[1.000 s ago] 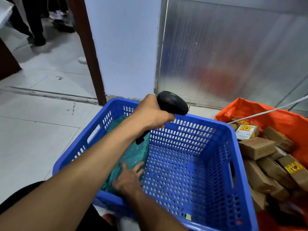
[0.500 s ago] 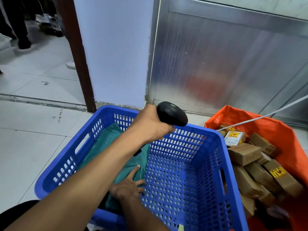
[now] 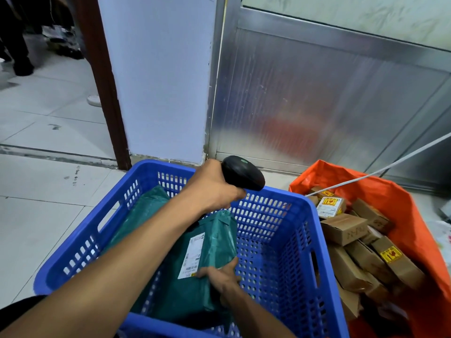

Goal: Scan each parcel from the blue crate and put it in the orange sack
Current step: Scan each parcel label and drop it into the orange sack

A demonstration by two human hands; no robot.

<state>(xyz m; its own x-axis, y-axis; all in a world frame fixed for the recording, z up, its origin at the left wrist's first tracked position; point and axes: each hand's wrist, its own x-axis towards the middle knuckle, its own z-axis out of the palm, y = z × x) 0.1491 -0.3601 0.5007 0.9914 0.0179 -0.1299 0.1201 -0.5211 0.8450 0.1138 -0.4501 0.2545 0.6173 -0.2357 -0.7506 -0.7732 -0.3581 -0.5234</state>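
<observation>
A blue crate (image 3: 288, 240) of perforated plastic fills the lower middle of the frame, with handle slots in its side walls. Inside it, left of centre, a teal-green plastic parcel (image 3: 214, 242) stands tilted, its white label (image 3: 192, 256) facing up. A second green parcel (image 3: 144, 211) lies against the crate's left wall. At the right edge of the frame the orange sack (image 3: 415, 228) stands open, packed with brown cardboard boxes (image 3: 346, 230), some bearing yellow stickers.

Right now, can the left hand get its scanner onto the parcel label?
Probably yes. The label faces up on the parcel, with the left hand and scanner just above it. The right hand covers only its lower corner.
</observation>
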